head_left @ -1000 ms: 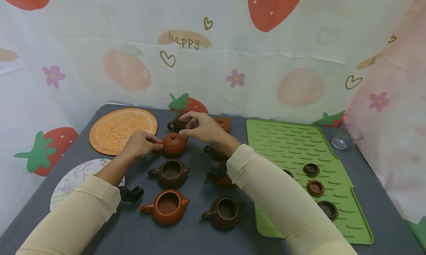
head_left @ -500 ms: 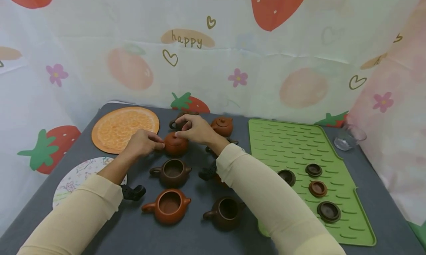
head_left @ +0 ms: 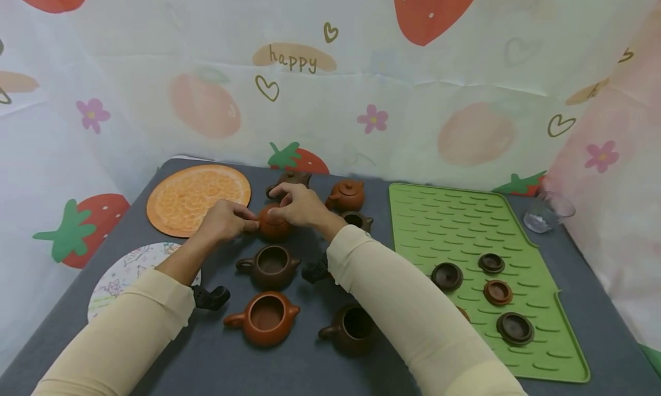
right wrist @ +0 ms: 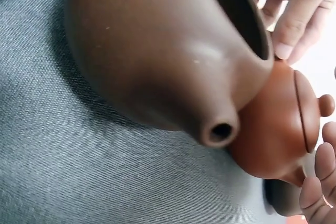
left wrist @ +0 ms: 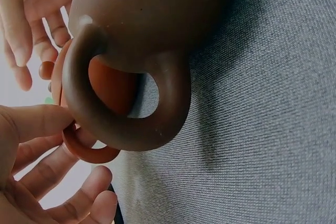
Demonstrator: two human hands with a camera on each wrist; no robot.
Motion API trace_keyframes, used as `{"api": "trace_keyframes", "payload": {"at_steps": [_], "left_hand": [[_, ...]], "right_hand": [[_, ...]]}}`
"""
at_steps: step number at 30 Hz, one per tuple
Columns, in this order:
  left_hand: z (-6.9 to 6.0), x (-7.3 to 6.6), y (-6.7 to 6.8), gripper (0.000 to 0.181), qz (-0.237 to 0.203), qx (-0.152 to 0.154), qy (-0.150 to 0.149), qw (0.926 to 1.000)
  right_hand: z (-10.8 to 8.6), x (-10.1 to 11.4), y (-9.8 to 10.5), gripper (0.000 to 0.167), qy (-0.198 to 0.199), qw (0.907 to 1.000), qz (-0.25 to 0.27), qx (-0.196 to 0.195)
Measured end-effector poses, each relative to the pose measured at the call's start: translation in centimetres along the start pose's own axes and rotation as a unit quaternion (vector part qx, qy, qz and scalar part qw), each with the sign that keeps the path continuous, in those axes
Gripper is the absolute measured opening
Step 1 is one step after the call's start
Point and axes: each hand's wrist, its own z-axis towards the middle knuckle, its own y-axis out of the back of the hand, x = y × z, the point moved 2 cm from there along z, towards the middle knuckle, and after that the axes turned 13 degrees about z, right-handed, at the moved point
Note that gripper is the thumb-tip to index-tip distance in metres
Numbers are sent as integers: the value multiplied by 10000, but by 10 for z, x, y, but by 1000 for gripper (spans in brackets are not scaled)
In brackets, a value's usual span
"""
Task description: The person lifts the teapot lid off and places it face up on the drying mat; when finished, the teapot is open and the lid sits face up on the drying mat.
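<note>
Head view: a lidded reddish-clay teapot is situated between the left hand and the right hand, just behind a lidless dark-brown teapot on grey cloth; loose teapot lids lie on a green ridged mat. Left wrist view: the left thumb and fingers pinch the reddish teapot's loop handle, partly hidden by the dark-brown teapot's handle. Right wrist view: the right hand's fingers are relaxed and gently bent, their tips beside the spout; whether they touch it cannot be told. The knobbed lid sits on the reddish body.
</note>
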Motion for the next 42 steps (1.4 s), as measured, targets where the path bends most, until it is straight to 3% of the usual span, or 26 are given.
{"api": "trace_keyframes", "payload": {"at_steps": [10, 19, 27, 42], "left_hand": [[-1, -1, 1, 21, 54, -1, -12, 10000], [-2, 0, 1, 19, 138, -11, 17, 9999], [-1, -1, 0, 19, 78, 6, 30, 10000], [-1, -1, 0, 21, 47, -2, -6, 10000]], "right_hand": [[4, -2, -7, 37, 6, 9992, -402, -84], [4, -2, -14, 19, 4, 9961, -767, -431], [3, 0, -13, 18, 155, 9930, -1030, -549], [-7, 9, 0, 12, 176, 9941, -412, -984]]}}
